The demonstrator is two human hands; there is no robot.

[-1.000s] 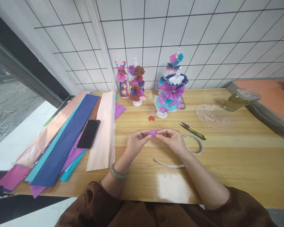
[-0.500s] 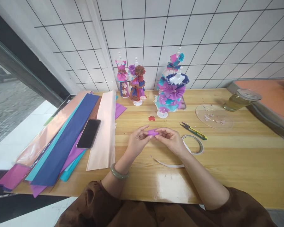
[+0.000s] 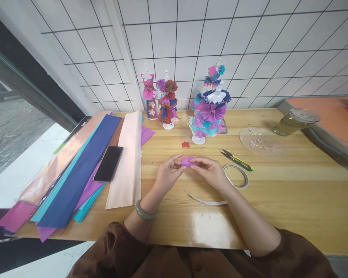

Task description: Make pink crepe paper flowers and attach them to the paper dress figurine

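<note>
A small piece of purple paper (image 3: 187, 161) is pinched between my two hands above the middle of the table. My left hand (image 3: 168, 172) grips its left end with thumb and fingers, and my right hand (image 3: 210, 172) holds the right end. Just beyond them lies a red paper flower (image 3: 185, 144). By my right wrist is a roll of white tape (image 3: 247, 178), with a loose strip (image 3: 207, 202) curving under my forearm. Yellow-green thread snips (image 3: 237, 160) rest farther to the right.
Long folded sheets of coloured paper (image 3: 78, 173) and a phone (image 3: 108, 163) lie at left. Small dress forms in paper dresses (image 3: 210, 112) stand by the tiled wall. A clear plate (image 3: 246, 148) with small beads and a lidded cup of yellowish liquid (image 3: 290, 124) are at right.
The purple paper is turned slightly in my fingers and looks flatter, more squared. Both hands stay almost in place; nothing else on the table has moved.
</note>
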